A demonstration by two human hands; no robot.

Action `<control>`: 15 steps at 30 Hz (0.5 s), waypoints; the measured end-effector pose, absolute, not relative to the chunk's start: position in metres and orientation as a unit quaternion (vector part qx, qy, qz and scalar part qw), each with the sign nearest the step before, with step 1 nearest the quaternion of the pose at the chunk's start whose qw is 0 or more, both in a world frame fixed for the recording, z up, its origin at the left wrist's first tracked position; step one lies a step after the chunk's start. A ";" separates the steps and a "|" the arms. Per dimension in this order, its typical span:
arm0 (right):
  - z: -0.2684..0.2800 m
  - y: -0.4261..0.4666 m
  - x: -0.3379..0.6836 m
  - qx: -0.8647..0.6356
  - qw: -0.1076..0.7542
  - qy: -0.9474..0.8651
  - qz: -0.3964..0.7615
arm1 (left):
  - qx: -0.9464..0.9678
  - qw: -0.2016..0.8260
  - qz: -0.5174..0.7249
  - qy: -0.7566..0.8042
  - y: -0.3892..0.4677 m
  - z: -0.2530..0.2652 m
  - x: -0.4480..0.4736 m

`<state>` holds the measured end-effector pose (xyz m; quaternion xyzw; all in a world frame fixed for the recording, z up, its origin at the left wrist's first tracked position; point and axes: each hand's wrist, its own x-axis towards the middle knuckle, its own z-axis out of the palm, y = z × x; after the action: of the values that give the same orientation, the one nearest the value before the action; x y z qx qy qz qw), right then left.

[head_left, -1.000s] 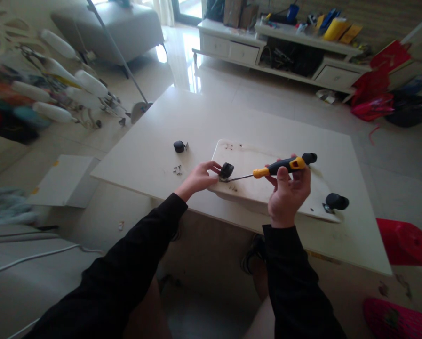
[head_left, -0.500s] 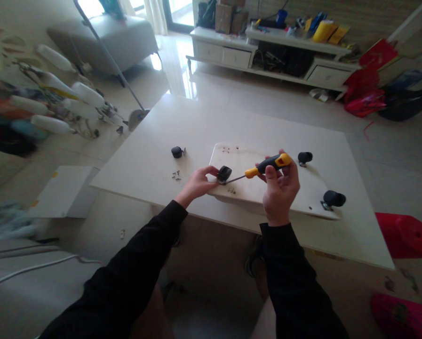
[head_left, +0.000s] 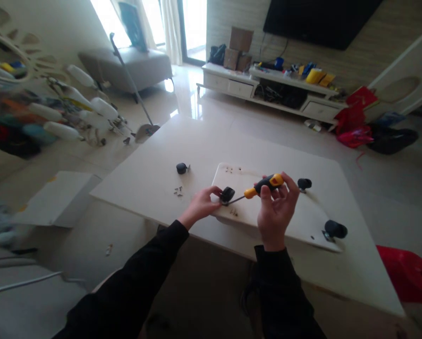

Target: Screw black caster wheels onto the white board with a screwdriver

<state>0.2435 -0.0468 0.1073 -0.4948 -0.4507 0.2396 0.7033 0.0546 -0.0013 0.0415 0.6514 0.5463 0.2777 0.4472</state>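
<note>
My left hand [head_left: 204, 203] pinches a black caster wheel [head_left: 227, 194] at the near left corner of a white board [head_left: 267, 223]. In my right hand [head_left: 277, 212] is a yellow and black screwdriver [head_left: 263, 185], tilted, its shaft reaching down to the caster's metal base. Whether the tip sits in a screw is too small to tell. A few screws [head_left: 234, 212] lie on the board just right of that base. Two more casters, one far [head_left: 304, 184] and one near [head_left: 335, 230], stand at the board's right end. Small holes mark its far left corner.
On the white table [head_left: 150, 174], left of the board, lie a loose caster [head_left: 181, 168] and several screws [head_left: 178, 191]. A white box [head_left: 60, 197] stands on the floor at left. Beyond the table are a low TV cabinet [head_left: 241, 88] and red bags [head_left: 354, 122].
The camera view has tilted up, so the table sits lower and a TV shows on the wall. Both hands keep their hold, with the screwdriver still at the caster's base.
</note>
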 end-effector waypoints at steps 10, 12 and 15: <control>0.109 -0.041 0.236 -0.501 0.683 -0.490 0.205 | 0.630 0.444 0.278 0.573 -0.006 0.039 0.061; 0.107 -0.038 0.235 -0.498 0.686 -0.499 0.180 | 0.632 0.447 0.276 0.570 -0.007 0.038 0.062; 0.104 -0.033 0.232 -0.492 0.690 -0.509 0.154 | 0.630 0.448 0.278 0.571 -0.009 0.040 0.062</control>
<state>0.2317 -0.0333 0.1037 -0.4916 -0.5090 0.1536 0.6897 0.0623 -0.0095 0.0395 0.6297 0.5705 0.2780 0.4480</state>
